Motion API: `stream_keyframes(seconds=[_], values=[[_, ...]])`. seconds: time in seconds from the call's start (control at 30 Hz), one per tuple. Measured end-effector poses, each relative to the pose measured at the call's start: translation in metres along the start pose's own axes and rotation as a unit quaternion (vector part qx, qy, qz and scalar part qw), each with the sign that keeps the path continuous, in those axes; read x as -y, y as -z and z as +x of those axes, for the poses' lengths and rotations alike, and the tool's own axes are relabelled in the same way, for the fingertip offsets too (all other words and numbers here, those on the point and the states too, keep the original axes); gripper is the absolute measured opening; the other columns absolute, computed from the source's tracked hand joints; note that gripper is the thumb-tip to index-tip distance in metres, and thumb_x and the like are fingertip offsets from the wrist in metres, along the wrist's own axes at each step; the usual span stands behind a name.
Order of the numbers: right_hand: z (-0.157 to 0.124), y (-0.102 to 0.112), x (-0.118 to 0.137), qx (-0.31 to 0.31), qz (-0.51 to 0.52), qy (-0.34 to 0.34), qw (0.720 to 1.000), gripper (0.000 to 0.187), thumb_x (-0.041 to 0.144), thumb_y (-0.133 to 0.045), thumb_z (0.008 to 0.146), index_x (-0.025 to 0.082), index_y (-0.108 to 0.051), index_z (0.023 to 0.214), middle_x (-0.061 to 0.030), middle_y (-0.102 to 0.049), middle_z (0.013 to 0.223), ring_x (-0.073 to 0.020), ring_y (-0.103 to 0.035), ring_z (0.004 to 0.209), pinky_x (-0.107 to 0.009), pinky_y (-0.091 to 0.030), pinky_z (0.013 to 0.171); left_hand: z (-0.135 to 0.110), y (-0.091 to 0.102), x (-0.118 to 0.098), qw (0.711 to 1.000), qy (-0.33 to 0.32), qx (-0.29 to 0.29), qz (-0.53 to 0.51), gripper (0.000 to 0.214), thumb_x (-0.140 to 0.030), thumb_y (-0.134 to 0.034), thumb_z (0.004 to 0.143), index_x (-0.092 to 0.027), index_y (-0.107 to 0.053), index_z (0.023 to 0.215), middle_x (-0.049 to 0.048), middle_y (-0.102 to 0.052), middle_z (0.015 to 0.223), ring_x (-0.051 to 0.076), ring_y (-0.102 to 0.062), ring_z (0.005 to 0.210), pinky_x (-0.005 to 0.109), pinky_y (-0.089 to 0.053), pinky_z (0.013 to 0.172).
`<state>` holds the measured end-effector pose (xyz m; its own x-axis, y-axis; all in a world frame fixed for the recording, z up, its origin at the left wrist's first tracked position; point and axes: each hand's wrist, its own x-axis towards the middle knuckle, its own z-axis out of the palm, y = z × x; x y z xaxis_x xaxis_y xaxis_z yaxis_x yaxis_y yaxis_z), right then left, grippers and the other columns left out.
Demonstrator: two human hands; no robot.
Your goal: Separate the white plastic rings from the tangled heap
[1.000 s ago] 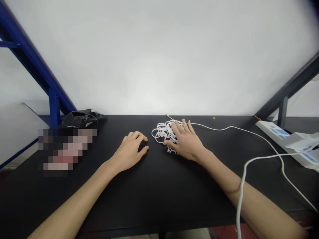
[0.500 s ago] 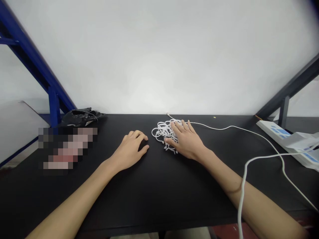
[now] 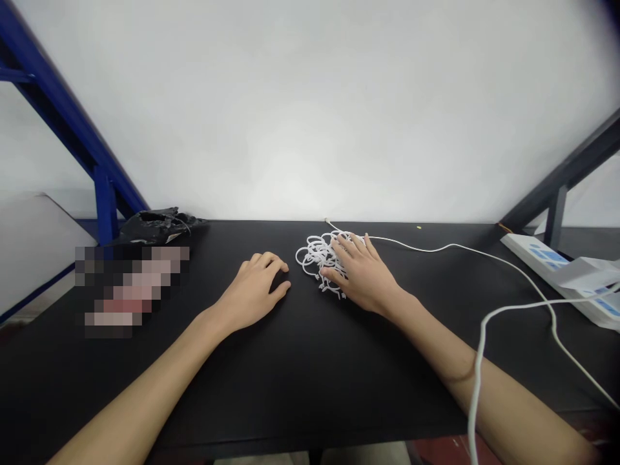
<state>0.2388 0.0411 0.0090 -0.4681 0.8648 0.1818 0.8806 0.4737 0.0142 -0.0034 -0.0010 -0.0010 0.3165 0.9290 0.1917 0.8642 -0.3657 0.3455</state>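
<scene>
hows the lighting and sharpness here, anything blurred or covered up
Head view: soft bright patch on the white backdrop; left hand and right hand fairly crisp; a pixelated patch covers part of the left side; top right corner darkened.

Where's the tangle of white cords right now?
In the head view, the tangle sits slightly right of centre on the black tabletop, partly covered by the right hand.

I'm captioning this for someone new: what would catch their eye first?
The tangle of white cord stands out on the black table, its right part covered by the right hand. The blue beam slants down the picture's left side, and a white cable crosses in front of the right forearm.
</scene>
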Motion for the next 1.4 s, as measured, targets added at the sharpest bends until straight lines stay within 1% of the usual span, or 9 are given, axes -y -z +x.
stream_keyframes(seconds=[0.2,0.37,0.53,0.67,0.83,0.9,1.1,1.27,1.4], values=[[0.0002,-0.0006,-0.0041,0.015,-0.008,-0.032,0.999,0.086,0.069,-0.019,0.093,0.006,-0.034,0.149,-0.0151,-0.035,0.154,-0.0352,-0.016,0.147,-0.052,-0.010,0.121,0.0000,-0.0011,0.0018,1.000,-0.001,0.003,0.002,0.022,-0.037,-0.047,0.092,-0.025,-0.057,0.107,0.0053,-0.057,0.117,0.026,-0.049,0.108,0.044,-0.040,0.093],[-0.0006,0.0002,-0.0039,0.021,0.007,-0.028,0.999,0.083,0.069,-0.022,0.092,0.011,-0.033,0.150,-0.0148,-0.041,0.151,-0.0342,-0.017,0.147,-0.052,-0.012,0.120,-0.0002,-0.0001,-0.0001,1.000,0.000,0.000,0.004,0.022,-0.037,-0.047,0.092,-0.024,-0.057,0.107,0.0053,-0.058,0.116,0.026,-0.050,0.106,0.044,-0.041,0.093],[-0.0010,0.0000,-0.0029,0.033,0.007,-0.040,0.999,0.083,0.073,-0.021,0.090,0.016,-0.040,0.147,-0.0133,-0.033,0.155,-0.0364,-0.015,0.147,-0.053,-0.011,0.120,-0.0004,0.0002,-0.0005,1.000,0.001,0.001,0.005,0.022,-0.038,-0.047,0.092,-0.025,-0.058,0.106,0.0052,-0.058,0.116,0.026,-0.051,0.107,0.044,-0.040,0.093],[-0.0007,-0.0006,-0.0028,0.038,0.004,-0.048,0.998,0.090,0.076,-0.018,0.088,0.012,-0.037,0.148,-0.0149,-0.026,0.158,-0.0362,-0.011,0.147,-0.053,-0.009,0.120,-0.0002,-0.0007,0.0007,1.000,0.001,0.001,0.005,0.021,-0.037,-0.047,0.092,-0.025,-0.057,0.107,0.0044,-0.057,0.116,0.026,-0.050,0.107,0.044,-0.040,0.093],[-0.0018,-0.0025,-0.0026,0.047,0.027,-0.028,0.998,0.096,0.078,-0.019,0.086,0.009,-0.024,0.153,-0.0149,-0.016,0.160,-0.0356,-0.003,0.148,-0.052,-0.008,0.120,0.0001,-0.0003,-0.0003,1.000,0.001,0.003,0.007,0.021,-0.037,-0.047,0.093,-0.025,-0.056,0.107,0.0047,-0.057,0.116,0.026,-0.049,0.108,0.044,-0.039,0.094],[-0.0022,-0.0031,-0.0024,0.048,0.034,-0.020,0.998,0.096,0.078,-0.020,0.086,0.010,-0.022,0.153,-0.0143,-0.014,0.161,-0.0358,-0.001,0.148,-0.052,-0.008,0.120,0.0001,0.0001,-0.0013,1.000,0.002,0.004,0.006,0.021,-0.037,-0.048,0.092,-0.024,-0.056,0.107,0.0047,-0.057,0.116,0.026,-0.049,0.108,0.044,-0.040,0.093],[-0.0030,-0.0011,-0.0014,0.053,0.047,0.001,0.998,0.093,0.076,-0.024,0.087,0.011,-0.022,0.154,-0.0119,-0.012,0.161,-0.0345,0.000,0.148,-0.052,-0.008,0.121,0.0002,-0.0004,-0.0011,1.000,0.004,0.001,0.004,0.020,-0.036,-0.048,0.092,-0.024,-0.057,0.107,0.0045,-0.057,0.116,0.025,-0.049,0.108,0.044,-0.039,0.094],[-0.0018,0.0019,-0.0011,0.049,0.057,0.037,0.996,0.091,0.075,-0.025,0.088,0.010,-0.028,0.152,-0.0117,-0.013,0.161,-0.0341,0.003,0.148,-0.051,-0.006,0.121,0.0004,-0.0005,-0.0011,1.000,0.003,0.003,0.008,0.022,-0.039,-0.048,0.093,-0.024,-0.057,0.107,0.0042,-0.057,0.116,0.025,-0.049,0.108,0.044,-0.039,0.094],[0.0012,0.0003,-0.0013,0.058,0.063,0.061,0.994,0.093,0.074,-0.025,0.088,0.007,-0.023,0.153,-0.0140,-0.012,0.161,-0.0318,-0.004,0.149,-0.048,-0.006,0.122,0.0003,0.0002,-0.0034,1.000,0.007,0.005,0.006,0.023,-0.039,-0.048,0.093,-0.023,-0.058,0.106,0.0048,-0.057,0.116,0.026,-0.049,0.107,0.044,-0.039,0.093]])
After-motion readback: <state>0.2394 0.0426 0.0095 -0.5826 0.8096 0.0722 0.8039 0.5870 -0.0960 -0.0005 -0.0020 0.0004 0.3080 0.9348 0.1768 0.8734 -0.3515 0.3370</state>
